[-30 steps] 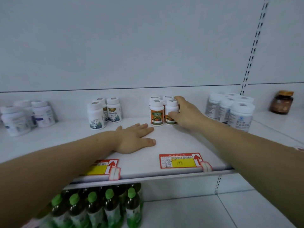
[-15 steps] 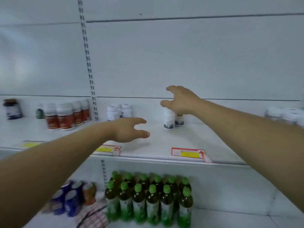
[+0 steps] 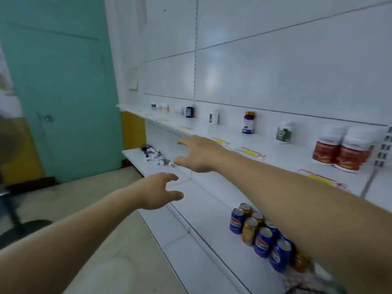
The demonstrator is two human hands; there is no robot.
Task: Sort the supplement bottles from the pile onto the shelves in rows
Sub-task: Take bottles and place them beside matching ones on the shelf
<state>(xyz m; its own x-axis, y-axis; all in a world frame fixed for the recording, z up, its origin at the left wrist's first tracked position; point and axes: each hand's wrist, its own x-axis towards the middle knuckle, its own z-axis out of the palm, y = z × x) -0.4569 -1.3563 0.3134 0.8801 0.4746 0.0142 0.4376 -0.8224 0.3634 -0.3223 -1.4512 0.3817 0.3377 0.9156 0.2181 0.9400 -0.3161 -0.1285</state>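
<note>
A pile of small supplement bottles [image 3: 156, 155] lies at the far left end of the lower shelf [image 3: 203, 200]. My right hand [image 3: 199, 154] reaches out above that shelf, fingers spread and empty, just right of the pile. Lower and nearer, my left hand [image 3: 158, 190] hovers with relaxed fingers, holding nothing. On the upper shelf [image 3: 275, 153] stand sorted bottles: red-labelled white ones [image 3: 339, 150] at the right, a green-labelled one [image 3: 284, 132], a dark one [image 3: 248, 123] and smaller ones further left.
Blue and orange drink cans [image 3: 261, 236] stand on the lower shelf beneath my right forearm. A teal door [image 3: 63, 92] closes off the far end of the aisle. A black chair base [image 3: 19, 228] sits on the floor at the left.
My view has swung left along the shelves. My right hand let go of the orange-labelled bottle it held a second ago, and both hands now reach empty toward the pile.
</note>
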